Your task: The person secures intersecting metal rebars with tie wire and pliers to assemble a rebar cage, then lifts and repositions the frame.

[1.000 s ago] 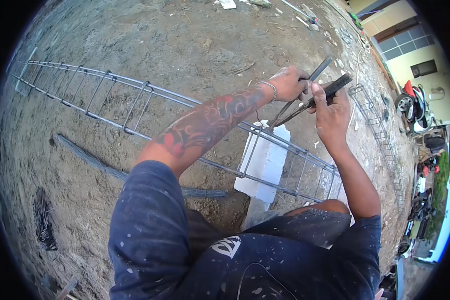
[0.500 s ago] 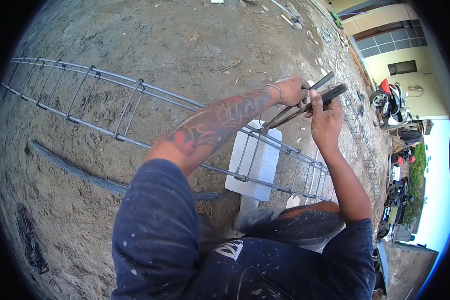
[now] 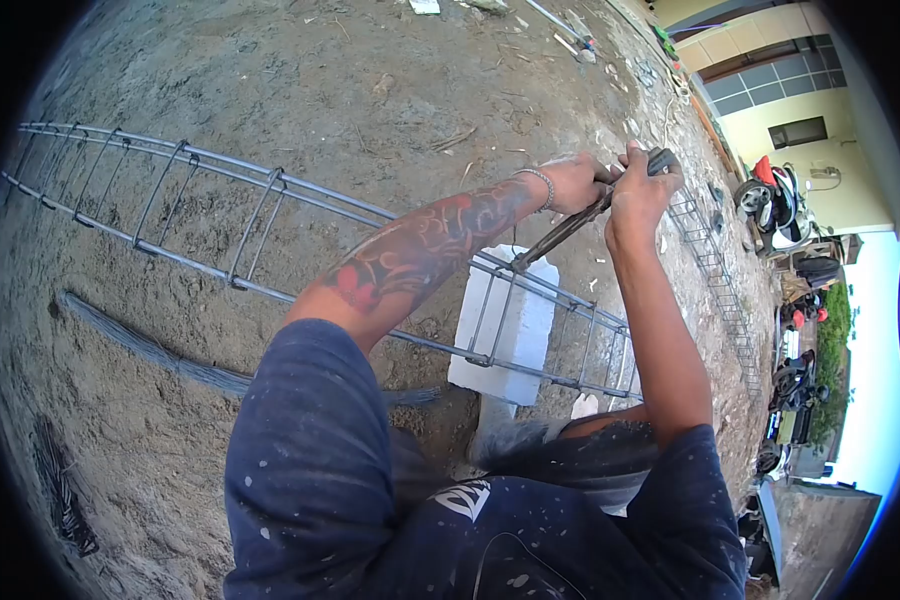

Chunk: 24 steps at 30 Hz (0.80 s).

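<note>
My left hand [image 3: 574,184], with a bracelet at its wrist, is closed around a handle of a pair of long-handled pincers [image 3: 558,240]. Wrapped over the handle ends is my right hand [image 3: 640,200], its thumb pointing up. The handles lie close together. The pincers' head meets a stirrup corner on the upper bar of a long rebar cage [image 3: 490,330]; any tie wire there is too small to make out. Under the cage sits a white block [image 3: 515,340], holding it off the ground. My left forearm hides part of the cage.
A bundle of tie wire [image 3: 160,355] lies on the dirt at left, with a darker wire bundle [image 3: 60,490] below it. Another rebar cage [image 3: 715,270] stretches along the right. Parked motorcycles [image 3: 780,205] stand by a house wall [image 3: 820,140].
The pincers' handles, spread apart before, have come together. My right hand has moved slightly up and left, closer to my left hand. The pincers' head stays at the same cage corner.
</note>
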{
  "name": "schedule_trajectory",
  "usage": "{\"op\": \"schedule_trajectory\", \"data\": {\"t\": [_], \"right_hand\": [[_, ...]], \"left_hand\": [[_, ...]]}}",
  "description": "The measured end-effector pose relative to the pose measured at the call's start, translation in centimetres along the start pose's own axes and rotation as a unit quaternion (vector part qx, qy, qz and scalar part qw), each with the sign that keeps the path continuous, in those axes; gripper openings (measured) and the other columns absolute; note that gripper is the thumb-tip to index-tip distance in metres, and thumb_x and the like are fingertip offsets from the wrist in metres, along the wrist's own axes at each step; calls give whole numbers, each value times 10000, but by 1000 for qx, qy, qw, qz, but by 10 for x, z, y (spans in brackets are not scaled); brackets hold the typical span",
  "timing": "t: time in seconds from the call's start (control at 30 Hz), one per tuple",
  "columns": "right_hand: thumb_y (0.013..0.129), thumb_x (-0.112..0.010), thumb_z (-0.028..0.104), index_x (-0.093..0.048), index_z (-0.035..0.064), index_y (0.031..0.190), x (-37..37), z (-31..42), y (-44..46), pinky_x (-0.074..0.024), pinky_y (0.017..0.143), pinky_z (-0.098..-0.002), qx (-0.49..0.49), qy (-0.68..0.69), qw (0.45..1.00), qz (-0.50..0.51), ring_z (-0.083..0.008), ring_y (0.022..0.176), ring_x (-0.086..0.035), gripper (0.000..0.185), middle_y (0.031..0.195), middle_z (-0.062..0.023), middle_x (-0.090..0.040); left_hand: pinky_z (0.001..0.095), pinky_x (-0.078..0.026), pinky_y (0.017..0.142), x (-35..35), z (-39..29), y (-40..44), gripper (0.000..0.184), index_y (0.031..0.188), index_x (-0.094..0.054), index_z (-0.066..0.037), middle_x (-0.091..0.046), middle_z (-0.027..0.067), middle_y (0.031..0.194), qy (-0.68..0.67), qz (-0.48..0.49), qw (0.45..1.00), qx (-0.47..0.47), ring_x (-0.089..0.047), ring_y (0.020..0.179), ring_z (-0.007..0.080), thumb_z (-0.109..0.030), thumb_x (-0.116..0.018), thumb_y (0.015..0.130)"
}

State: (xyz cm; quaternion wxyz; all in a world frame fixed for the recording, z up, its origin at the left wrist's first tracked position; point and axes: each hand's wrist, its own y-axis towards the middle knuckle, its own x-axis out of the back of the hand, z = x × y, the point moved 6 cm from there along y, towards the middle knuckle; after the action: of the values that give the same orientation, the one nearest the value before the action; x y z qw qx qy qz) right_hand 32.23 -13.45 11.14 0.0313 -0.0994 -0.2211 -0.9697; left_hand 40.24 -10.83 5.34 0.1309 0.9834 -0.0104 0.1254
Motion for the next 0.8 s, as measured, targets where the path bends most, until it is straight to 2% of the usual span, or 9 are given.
{"op": "schedule_trajectory", "data": {"t": [0.13,0.23,0.33,0.4,0.5,0.63,0.67,0.77,0.8], "right_hand": [[902,-484,259,-492,-19,820,-13,9,8,-373,368,-286,-92,50,994,-9,-135,420,-438,290,571,-43,-453],[912,-469,273,-493,-13,802,-24,7,16,-370,359,-276,-61,83,995,9,-126,428,-439,307,586,-39,-446],[910,-469,333,-479,8,782,-31,4,17,-383,381,-280,-98,113,987,62,-115,443,-428,349,595,-31,-435],[905,-472,365,-471,16,767,-37,3,19,-393,394,-285,-123,156,975,96,-112,450,-422,375,593,-27,-427],[854,-517,465,-449,42,731,-54,7,14,-406,426,-289,-168,283,908,258,-108,459,-411,445,579,-10,-405],[745,-618,551,-410,100,668,-47,17,19,-388,436,-273,-198,179,929,256,-102,438,-383,503,523,27,-342],[757,-621,524,-400,109,654,-45,19,19,-387,432,-270,-210,193,916,282,-100,425,-370,481,503,30,-327],[773,-640,453,-387,126,629,-41,5,25,-377,415,-261,-220,282,861,360,-96,391,-336,438,464,40,-296],[771,-645,446,-390,126,629,-46,7,23,-369,410,-258,-222,346,796,444,-96,389,-332,432,461,44,-293]], "left_hand": [[337,-464,717,13,-6,-8,297,961,-604,22,-636,158,779,78,-60,995,-11,-623,760,227,-225,-504,830],[333,-458,716,23,0,-11,331,944,-607,32,-642,148,819,46,-60,997,-2,-614,764,221,-270,-526,835],[336,-466,736,14,18,-12,333,955,-591,37,-637,127,876,-123,4,992,40,-614,809,217,-268,-528,837],[345,-478,752,-4,19,-17,302,966,-568,8,-619,102,912,-387,105,915,49,-610,813,211,-262,-537,833],[359,-484,784,-21,17,-23,280,957,-555,-18,-608,109,905,-473,175,858,100,-608,807,202,-265,-543,825],[258,-386,498,-23,10,-23,193,685,-485,-91,-486,9,614,-400,61,905,130,-460,510,107,-208,-586,801],[237,-287,441,-21,3,-28,260,604,-415,-117,-391,-26,542,-305,-29,939,157,-352,455,83,-168,-583,797],[248,-310,444,-20,4,-28,267,588,-412,-122,-389,-26,534,-169,-61,971,155,-365,458,85,-166,-565,803],[248,-310,444,-20,12,-27,267,588,-412,-122,-389,-26,534,-157,-63,972,162,-365,458,85,-166,-565,803]]}}
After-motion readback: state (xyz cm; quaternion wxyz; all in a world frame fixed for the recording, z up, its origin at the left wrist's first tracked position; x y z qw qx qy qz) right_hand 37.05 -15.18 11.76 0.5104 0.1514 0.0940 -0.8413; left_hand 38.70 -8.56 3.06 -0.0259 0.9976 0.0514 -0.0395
